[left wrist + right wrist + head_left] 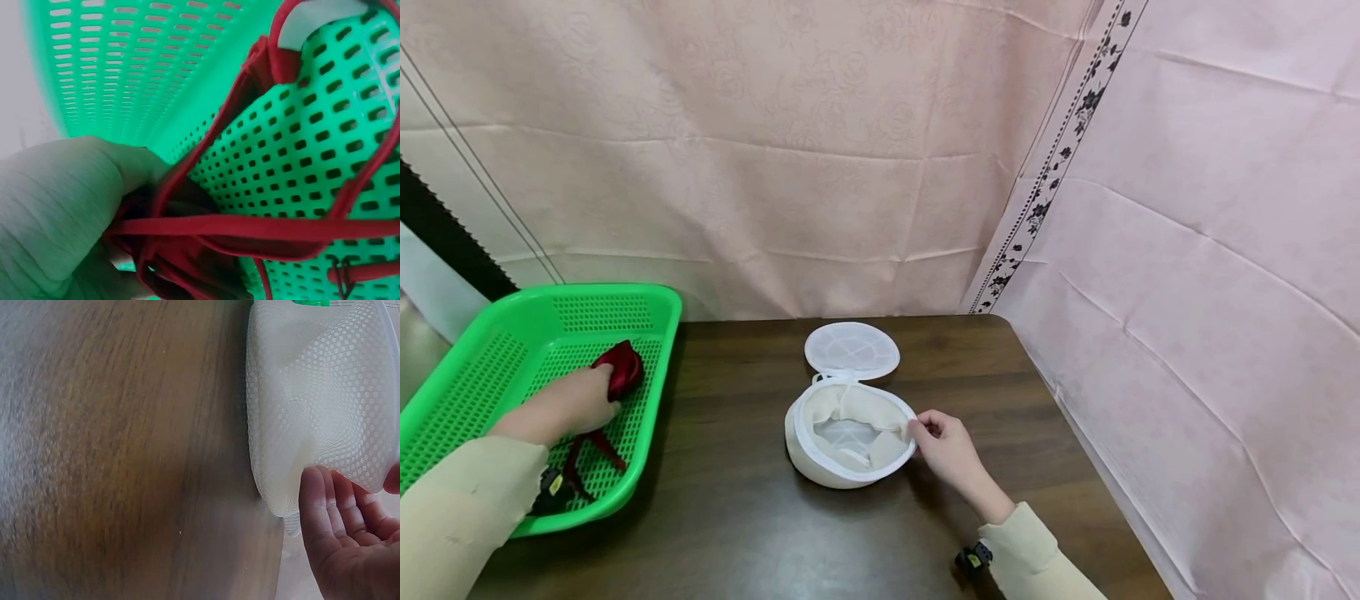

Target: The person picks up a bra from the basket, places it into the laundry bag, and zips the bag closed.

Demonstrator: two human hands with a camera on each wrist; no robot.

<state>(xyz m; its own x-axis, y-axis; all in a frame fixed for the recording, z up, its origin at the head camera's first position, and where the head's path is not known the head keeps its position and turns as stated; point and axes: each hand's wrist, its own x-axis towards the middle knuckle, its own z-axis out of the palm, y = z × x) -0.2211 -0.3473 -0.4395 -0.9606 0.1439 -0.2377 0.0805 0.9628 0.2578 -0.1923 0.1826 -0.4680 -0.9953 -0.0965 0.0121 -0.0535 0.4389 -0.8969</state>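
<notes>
My left hand (576, 402) grips a dark red satin bra (625, 371) inside the green perforated basket (672, 333). Its thin straps (281, 228) trail down over the basket floor in the left wrist view. On the table stands a round white mesh laundry bag (820, 468), its stiff lid (852, 350) hinged back behind it. The rim of the bag is pinched on its right side by my right hand (951, 450), thumb at the edge and fingers (315, 506) against the mesh outside. Through the opening, the bag's inside shows only its own lining and base.
The brown wooden table (737, 533) carries the basket at its left and the bag near its middle. A pale curtain (775, 167) hangs along the back, and another cloth (1210, 250) closes off the right side.
</notes>
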